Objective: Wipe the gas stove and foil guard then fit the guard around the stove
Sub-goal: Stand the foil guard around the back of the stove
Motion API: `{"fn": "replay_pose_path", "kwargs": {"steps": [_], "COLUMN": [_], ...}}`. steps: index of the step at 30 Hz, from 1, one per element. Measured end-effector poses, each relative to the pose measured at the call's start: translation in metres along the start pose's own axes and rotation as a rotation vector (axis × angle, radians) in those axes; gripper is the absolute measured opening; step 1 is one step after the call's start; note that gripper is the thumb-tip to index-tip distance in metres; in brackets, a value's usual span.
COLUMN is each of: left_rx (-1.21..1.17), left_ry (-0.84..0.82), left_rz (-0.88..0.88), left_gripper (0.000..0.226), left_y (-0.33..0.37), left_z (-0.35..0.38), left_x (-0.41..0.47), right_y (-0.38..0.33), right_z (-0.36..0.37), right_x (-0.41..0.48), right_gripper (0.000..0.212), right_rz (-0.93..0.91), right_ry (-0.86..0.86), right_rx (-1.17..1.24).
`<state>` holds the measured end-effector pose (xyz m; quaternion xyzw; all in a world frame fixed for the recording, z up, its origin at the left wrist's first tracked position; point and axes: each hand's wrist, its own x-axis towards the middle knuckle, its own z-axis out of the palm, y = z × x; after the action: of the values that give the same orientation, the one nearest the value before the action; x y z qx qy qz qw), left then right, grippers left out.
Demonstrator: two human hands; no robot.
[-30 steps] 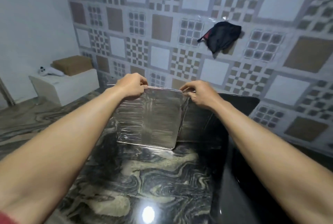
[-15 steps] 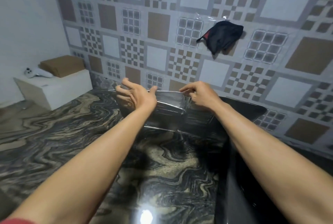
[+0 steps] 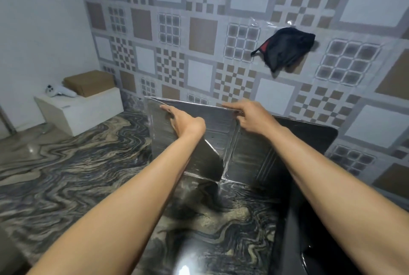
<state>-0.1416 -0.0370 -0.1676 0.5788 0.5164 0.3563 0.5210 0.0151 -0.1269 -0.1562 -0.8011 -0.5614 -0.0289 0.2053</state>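
Note:
The silver foil guard (image 3: 245, 159) stands upright on the marble counter (image 3: 88, 175), close to the tiled wall, with its panels hinged at a fold. My left hand (image 3: 184, 121) lies with fingers stretched out flat against the left panel and grips nothing. My right hand (image 3: 249, 117) pinches the guard's top edge near the fold. The black glass gas stove (image 3: 309, 142) sits on the right, behind and beside the guard, and my right forearm crosses over it.
A black cloth (image 3: 285, 46) hangs on the tiled wall above the stove. At the far left a white box (image 3: 81, 111) carries a brown cardboard box (image 3: 90, 82) and a white controller (image 3: 58, 92).
My left hand released the guard's top edge, opened, and now presses flat on the left panel. The guard swung wider open and stands nearer the wall. My right hand kept its hold.

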Motion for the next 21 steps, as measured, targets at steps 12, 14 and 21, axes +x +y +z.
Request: {"fn": "replay_pose_path", "kwargs": {"steps": [12, 14, 21], "left_rx": [0.383, 0.428, 0.429], "left_ry": [-0.335, -0.416, -0.693], "left_rz": [0.279, 0.29, 0.248], "left_gripper": [0.091, 0.085, 0.105], "left_y": [0.029, 0.03, 0.015], "left_z": [-0.007, -0.004, 0.03], "left_x": [0.041, 0.044, 0.047], "right_y": [0.063, 0.075, 0.118], "right_z": [-0.048, -0.055, -0.065], "right_x": [0.007, 0.004, -0.018], "right_gripper": [0.066, 0.068, 0.06], "right_rz": [0.094, 0.129, 0.292], "right_ry": [0.07, 0.046, -0.039], "right_rx": [-0.129, -0.15, -0.206]}}
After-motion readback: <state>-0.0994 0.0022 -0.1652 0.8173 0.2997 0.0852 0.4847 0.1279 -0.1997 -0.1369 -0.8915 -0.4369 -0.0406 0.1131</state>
